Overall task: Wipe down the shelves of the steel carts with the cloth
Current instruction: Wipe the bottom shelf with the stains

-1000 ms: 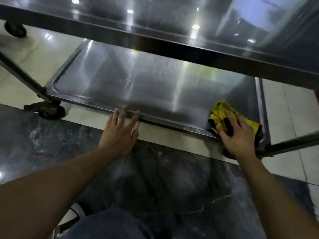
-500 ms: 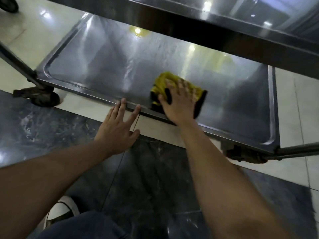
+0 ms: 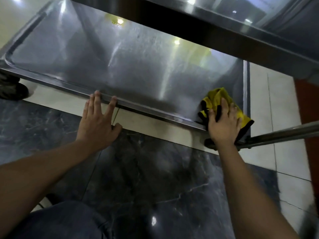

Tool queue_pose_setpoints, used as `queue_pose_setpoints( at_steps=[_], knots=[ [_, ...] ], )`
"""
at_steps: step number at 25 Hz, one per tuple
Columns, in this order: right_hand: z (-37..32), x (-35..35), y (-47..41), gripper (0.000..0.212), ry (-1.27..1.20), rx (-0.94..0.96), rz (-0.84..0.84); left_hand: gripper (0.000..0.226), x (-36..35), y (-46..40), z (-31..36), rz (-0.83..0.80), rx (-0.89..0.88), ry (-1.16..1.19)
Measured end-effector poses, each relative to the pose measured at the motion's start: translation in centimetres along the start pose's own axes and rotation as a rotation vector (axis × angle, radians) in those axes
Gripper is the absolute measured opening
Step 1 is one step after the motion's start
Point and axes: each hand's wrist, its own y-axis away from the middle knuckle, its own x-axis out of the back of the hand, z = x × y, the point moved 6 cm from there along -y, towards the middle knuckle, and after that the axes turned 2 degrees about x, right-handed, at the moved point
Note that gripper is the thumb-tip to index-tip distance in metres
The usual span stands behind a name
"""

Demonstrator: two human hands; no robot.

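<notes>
- Since half a second ago the right hand (image 3: 223, 125) has slid the cloth (image 3: 217, 99) from the middle of the bottom shelf (image 3: 120, 66) over to its near right corner; the left hand (image 3: 98, 125) has stayed at the front edge.
- Only the head view to go on, looking down past both forearms.
- Cloth is yellow with a black border, bunched up and wrinkled, lying on the shelf in that near right corner with one black-edged flap hanging over the front lip.
- Right hand lies flat on top of it, fingers straight and a bit spread, pressing it down rather than gripping it.
- Left hand is relaxed too, fingers straight and spread, fingertips touching the front rim of the shelf, thumb out to the side, holding nothing.
- Shelf is brushed steel with a raised rim, streaky, with blurry light reflections on it.
- Upper shelf (image 3: 224, 37) cuts across the top and hides the back of the bottom one.
- Round steel leg (image 3: 284, 133) pokes in from the right, right beside the cloth; its lower end is behind the hand.
- Wheel (image 3: 12, 90) at far left is cut off by the frame edge.
- Dark marble floor (image 3: 155, 178) sits under the arms, and a bit of jeans (image 3: 69, 221) shows at the bottom, too blurry to say more.
</notes>
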Motion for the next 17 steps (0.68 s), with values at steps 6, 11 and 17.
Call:
queue_pose_setpoints(
  at_steps=[6, 11, 17],
  knots=[
    [1.1, 0.6, -2.2, 0.063, 0.044, 0.045, -0.001, 0.082, 0.4, 0.3, -0.4, 0.023, -0.019, 0.046],
    [-2.4, -0.8, -4.7, 0.064, 0.015, -0.004, 0.042, 0.083, 0.0, -0.3, -0.1, 0.020, -0.002, 0.111],
    [-6.1, -1.1, -5.9, 0.062, 0.046, 0.233, -0.041, 0.083, 0.2, 0.1, -0.4, -0.053, 0.004, 0.058]
  ],
)
